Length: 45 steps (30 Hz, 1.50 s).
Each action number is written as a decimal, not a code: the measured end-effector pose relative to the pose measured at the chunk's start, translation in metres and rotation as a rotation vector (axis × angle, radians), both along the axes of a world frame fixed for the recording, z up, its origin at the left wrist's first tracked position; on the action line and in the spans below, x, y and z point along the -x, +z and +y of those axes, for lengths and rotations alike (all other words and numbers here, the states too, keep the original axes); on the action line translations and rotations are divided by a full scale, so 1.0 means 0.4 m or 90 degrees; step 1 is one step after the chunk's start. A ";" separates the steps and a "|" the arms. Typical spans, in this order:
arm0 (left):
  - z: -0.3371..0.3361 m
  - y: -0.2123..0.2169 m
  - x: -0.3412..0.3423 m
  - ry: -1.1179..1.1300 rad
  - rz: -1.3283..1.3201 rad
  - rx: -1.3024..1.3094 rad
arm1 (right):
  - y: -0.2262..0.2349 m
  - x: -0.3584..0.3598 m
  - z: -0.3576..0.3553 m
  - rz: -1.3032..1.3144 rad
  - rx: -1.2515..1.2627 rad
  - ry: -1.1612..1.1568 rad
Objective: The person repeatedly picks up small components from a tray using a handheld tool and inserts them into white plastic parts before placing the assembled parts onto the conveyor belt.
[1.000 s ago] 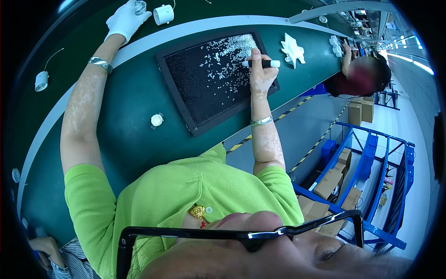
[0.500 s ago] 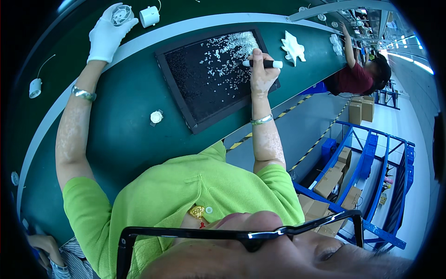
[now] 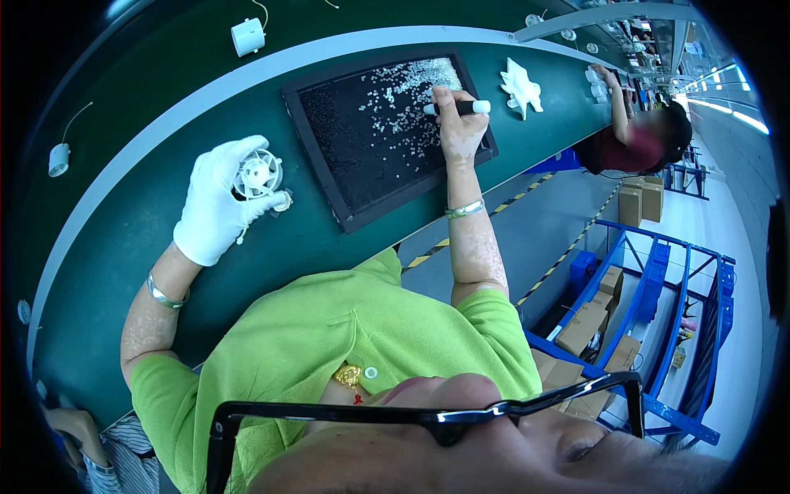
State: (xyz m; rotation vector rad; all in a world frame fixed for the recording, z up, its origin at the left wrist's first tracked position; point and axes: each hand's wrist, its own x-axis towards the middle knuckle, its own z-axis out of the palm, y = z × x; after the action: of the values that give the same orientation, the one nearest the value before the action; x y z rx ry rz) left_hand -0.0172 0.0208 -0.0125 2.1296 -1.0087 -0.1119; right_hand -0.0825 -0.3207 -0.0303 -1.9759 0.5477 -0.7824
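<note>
A white, round, spoked plastic part (image 3: 257, 173) is being held in the closed grip of the white-gloved left hand (image 3: 212, 202). Unlike half a second ago, it is being held nearside of the curved pale strip (image 3: 395, 36), over the green counter (image 3: 280, 251), beside a small round white piece (image 3: 284, 200). A pen-shaped black tool with a white end (image 3: 481, 107) is still being gripped by the bare right hand (image 3: 462, 132) over the black rectangular tray (image 3: 374, 185).

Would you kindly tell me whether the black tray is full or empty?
Neither; the black tray is partly filled: small white pieces lie thickest in its far right corner and scatter toward the middle.
</note>
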 end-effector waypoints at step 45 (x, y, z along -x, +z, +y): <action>-0.035 -0.079 0.041 -0.048 0.024 0.092 | 0.002 -0.015 0.458 -0.234 -0.556 0.526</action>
State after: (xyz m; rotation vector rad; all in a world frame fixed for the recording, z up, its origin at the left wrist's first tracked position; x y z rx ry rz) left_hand -0.0338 0.0070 -0.0440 1.9520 -1.0435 -0.1125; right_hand -0.0764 -0.1375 -0.0294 -1.0364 -0.1661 -0.2683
